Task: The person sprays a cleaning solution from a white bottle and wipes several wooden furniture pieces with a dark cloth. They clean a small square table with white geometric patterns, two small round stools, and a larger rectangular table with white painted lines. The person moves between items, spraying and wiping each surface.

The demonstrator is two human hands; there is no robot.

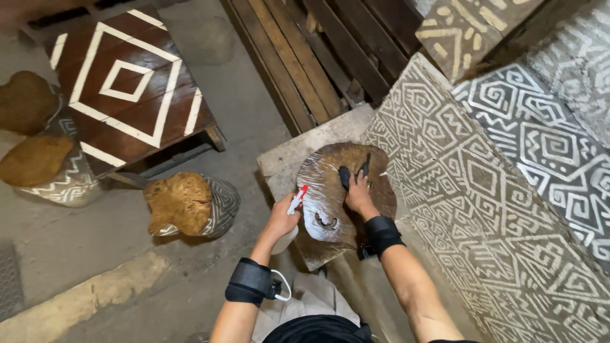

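Observation:
A round, dark brown wooden slab [330, 190] with a wet, glossy surface lies on a stone block [286, 159] in front of me. My left hand [281, 216] grips a white spray bottle with a red trigger [296, 200] at the slab's left edge, nozzle toward the wood. On the slab's upper right part my right hand [358, 194] presses a dark cloth or brush [346, 176]. Both wrists wear black bands.
A brown low table with white diamond lines [127, 89] stands at the upper left. Carved wooden stools with patterned sides [190, 203] sit on the concrete floor at left. A white-patterned wall [508, 203] rises at right; wooden planks [298, 57] lean behind.

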